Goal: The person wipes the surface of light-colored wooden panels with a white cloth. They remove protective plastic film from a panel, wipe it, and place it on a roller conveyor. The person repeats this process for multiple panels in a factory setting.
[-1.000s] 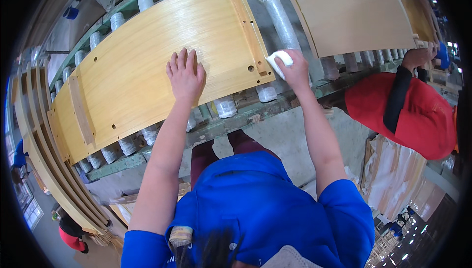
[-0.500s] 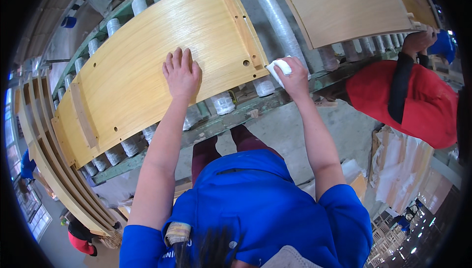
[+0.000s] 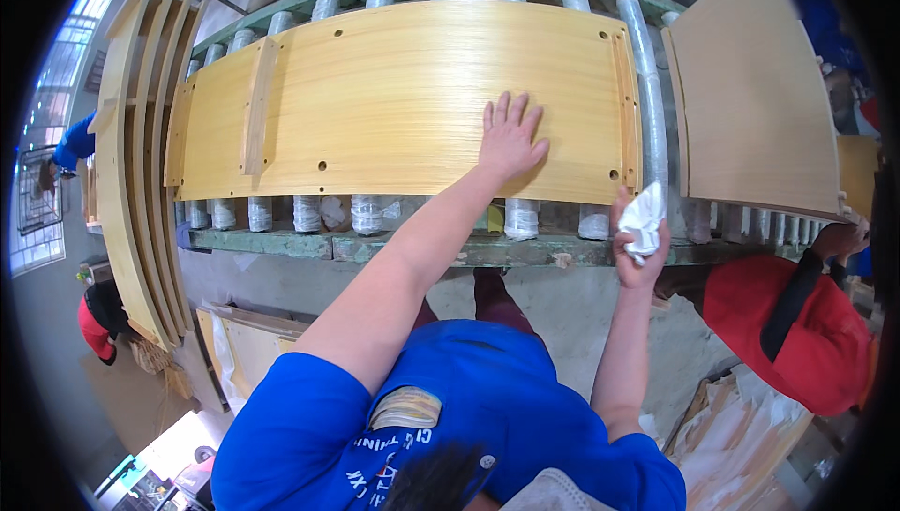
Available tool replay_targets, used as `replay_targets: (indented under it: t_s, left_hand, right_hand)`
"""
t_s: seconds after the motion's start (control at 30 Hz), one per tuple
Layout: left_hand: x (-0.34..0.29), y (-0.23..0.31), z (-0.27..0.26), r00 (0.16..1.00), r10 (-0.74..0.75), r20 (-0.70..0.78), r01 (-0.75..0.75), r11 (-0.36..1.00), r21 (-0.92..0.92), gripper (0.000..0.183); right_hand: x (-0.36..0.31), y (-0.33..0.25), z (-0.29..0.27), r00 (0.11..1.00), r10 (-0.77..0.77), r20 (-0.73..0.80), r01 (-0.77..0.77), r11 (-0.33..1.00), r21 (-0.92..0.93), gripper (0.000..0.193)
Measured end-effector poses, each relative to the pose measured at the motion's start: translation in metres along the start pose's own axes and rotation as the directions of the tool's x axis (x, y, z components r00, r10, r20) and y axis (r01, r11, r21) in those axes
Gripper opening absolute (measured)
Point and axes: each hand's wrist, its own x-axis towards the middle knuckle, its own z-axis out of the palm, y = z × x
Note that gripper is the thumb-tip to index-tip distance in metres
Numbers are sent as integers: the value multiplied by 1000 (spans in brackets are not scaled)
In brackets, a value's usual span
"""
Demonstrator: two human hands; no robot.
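Observation:
A long yellowish wooden panel (image 3: 403,98) lies across the rollers in front of me, with drilled holes and wooden strips fixed at its ends. My left hand (image 3: 511,141) rests flat on the panel's right half, fingers spread, holding nothing. Off the panel's near right corner, my right hand (image 3: 641,250) is closed round a crumpled white cloth (image 3: 644,218). That hand is turned so the cloth faces up, clear of the wood. A narrow wooden strip (image 3: 629,108) with holes runs along the panel's right end, near the cloth.
Plastic-wrapped rollers (image 3: 367,216) sit in a green conveyor frame (image 3: 422,250). Another wooden panel (image 3: 759,89) lies on the line at right, beside a person in red (image 3: 787,323). Curved wooden boards (image 3: 141,164) stand at left. Wrapped wooden pieces (image 3: 741,436) lie at lower right.
My view has turned, so the panel appears level. My left hand sits nearer the panel's right end. My right hand has left the corner and turned over, still holding the cloth.

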Motion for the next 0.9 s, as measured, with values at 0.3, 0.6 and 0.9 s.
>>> replay_targets:
  t_s: [0.3,0.6,0.9]
  left_hand:
    - [-90,-151,-110,939,25,-343,-195,859,-473,19]
    - [-168,-424,-240,770,-429,-472,309,898,-313,19]
    - [-170,-472,-200,898,-238,-370,354,890,288,42]
  right_hand:
    - [3,147,26,972,202,118,-217,968,129,63]
    - [23,315,52,954,177,244,-200,977,73,60]
    - [134,425,132,975,222,-15,-212,904,-371,38]
